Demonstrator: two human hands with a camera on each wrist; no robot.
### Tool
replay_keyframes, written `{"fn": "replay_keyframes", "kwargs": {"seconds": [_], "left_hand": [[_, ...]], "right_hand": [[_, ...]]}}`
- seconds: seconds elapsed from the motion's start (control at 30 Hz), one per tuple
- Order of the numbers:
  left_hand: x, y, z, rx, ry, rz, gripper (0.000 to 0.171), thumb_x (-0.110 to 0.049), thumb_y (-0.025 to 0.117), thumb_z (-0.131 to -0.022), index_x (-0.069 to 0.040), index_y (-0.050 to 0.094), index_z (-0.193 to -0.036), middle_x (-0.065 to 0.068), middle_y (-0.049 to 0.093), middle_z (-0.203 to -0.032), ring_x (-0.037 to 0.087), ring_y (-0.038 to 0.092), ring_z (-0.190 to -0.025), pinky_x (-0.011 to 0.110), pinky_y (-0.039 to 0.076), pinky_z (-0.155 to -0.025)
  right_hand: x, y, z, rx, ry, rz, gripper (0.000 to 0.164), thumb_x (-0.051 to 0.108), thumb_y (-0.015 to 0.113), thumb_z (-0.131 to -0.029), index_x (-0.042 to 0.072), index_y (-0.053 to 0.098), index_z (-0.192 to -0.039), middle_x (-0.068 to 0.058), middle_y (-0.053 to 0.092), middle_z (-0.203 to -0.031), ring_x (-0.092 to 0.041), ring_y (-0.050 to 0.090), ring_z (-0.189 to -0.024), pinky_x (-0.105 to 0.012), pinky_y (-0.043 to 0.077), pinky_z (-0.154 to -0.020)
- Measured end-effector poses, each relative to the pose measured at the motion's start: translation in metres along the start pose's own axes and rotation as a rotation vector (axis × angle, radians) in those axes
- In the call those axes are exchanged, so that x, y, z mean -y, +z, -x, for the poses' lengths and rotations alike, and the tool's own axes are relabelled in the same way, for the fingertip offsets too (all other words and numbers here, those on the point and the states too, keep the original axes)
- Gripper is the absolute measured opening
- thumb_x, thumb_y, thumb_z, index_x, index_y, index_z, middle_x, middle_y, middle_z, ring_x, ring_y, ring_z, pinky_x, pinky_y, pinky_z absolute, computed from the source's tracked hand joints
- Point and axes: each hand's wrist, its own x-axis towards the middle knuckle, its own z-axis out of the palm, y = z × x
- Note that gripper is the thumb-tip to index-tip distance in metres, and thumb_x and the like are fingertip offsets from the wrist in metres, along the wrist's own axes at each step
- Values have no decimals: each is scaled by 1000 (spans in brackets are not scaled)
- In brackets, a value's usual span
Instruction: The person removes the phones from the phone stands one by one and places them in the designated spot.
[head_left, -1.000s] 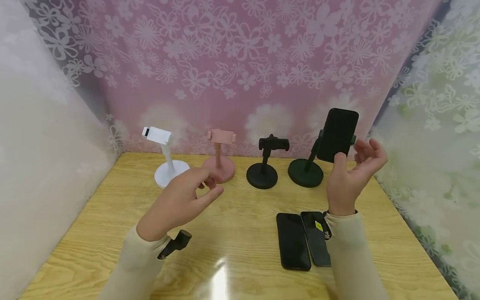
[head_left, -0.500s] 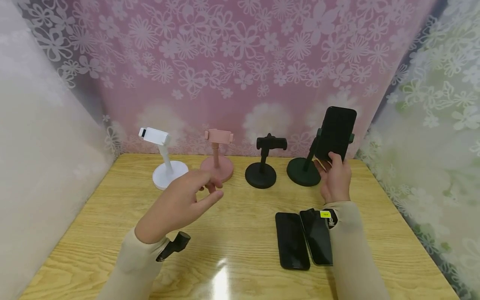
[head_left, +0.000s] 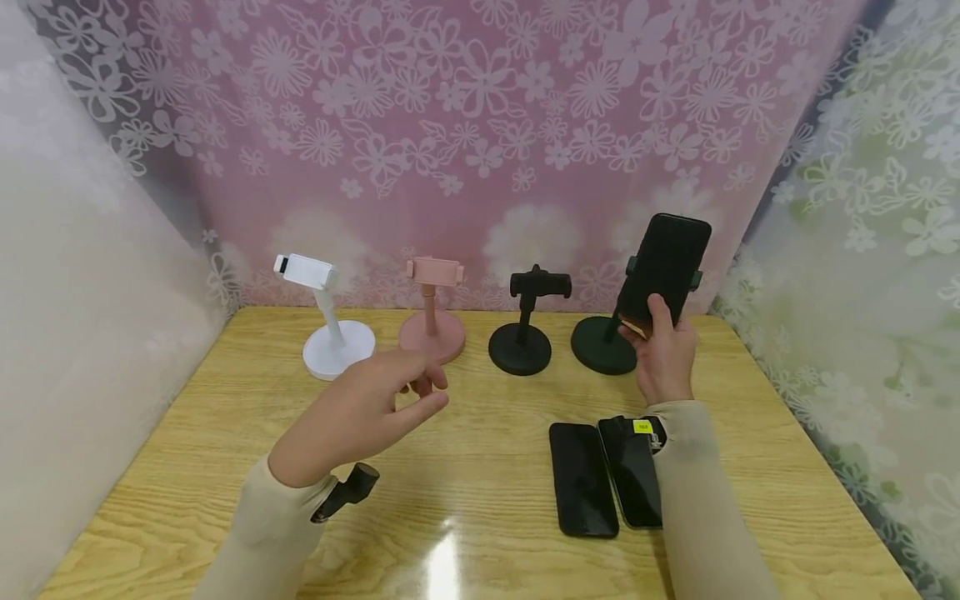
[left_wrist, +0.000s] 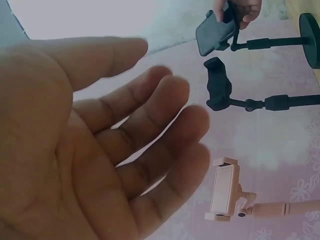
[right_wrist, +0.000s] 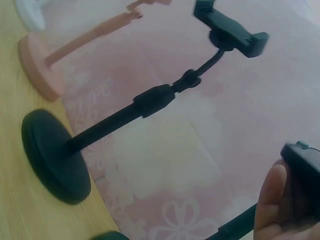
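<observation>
My right hand grips the lower end of a black smartphone, thumb on its screen and fingers behind. The phone leans between the side clamps of a dark green phone stand, mostly hiding its holder. Only part of that hand and a dark corner of the phone show in the right wrist view. Over the table, my left hand hovers with loosely bent fingers and holds nothing; the left wrist view shows its bare palm. Nearest to it are a pink phone stand and a white phone stand.
A black phone stand stands between the pink and green ones. Two more dark phones lie side by side at the front right, one partly under my right forearm. Flowered curtains enclose the wooden table.
My right hand has gone from an open hand with its thumb against the phone to gripping its lower end. That end has come slightly down and left. My left hand has stayed nearly still.
</observation>
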Motion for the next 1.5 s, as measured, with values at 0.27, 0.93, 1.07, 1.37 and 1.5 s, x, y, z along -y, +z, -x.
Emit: {"fn": "replay_keyframes", "kwargs": {"seconds": [0.27,0.93,1.07,1.37,1.5], "left_hand": [[0,1,2,51,51,-34,10,-29,70,-101,-22,69,-108,-16,65,-97,1,61,-89,28,52,-77],[2,1,3,144,49,-32,11,-30,67,-103,-22,67,-110,-15,62,-97,3,58,-87,29,51,-79],[2,1,3,164,34,-47,12,-32,67,-103,-24,67,-111,-16,62,-97,3,57,-83,28,51,-77],[3,2,1,208,29,-63,11,-32,66,-103,-25,68,-111,-17,63,-97,1,59,-84,28,52,-78],[3,2,1,216,33,-63,11,-31,66,-103,-25,68,-112,-17,64,-96,1,59,-84,28,52,-78]], "right_hand": [[-1,2,7,158,-11,303,40,42,61,-104,9,61,-127,-7,62,-107,-15,66,-83,-23,58,-73],[-3,6,12,123,-177,576,39,46,57,-105,9,65,-118,-1,66,-85,-16,63,-75,-23,53,-75],[0,8,14,131,-211,558,39,45,58,-105,7,67,-112,-1,64,-82,-18,61,-72,-25,52,-73],[5,12,18,141,-312,507,36,39,59,-106,4,69,-101,0,64,-76,-17,58,-66,-26,51,-67],[7,13,21,159,-386,493,31,32,58,-107,3,69,-99,0,63,-74,-16,57,-64,-26,50,-66]]}}
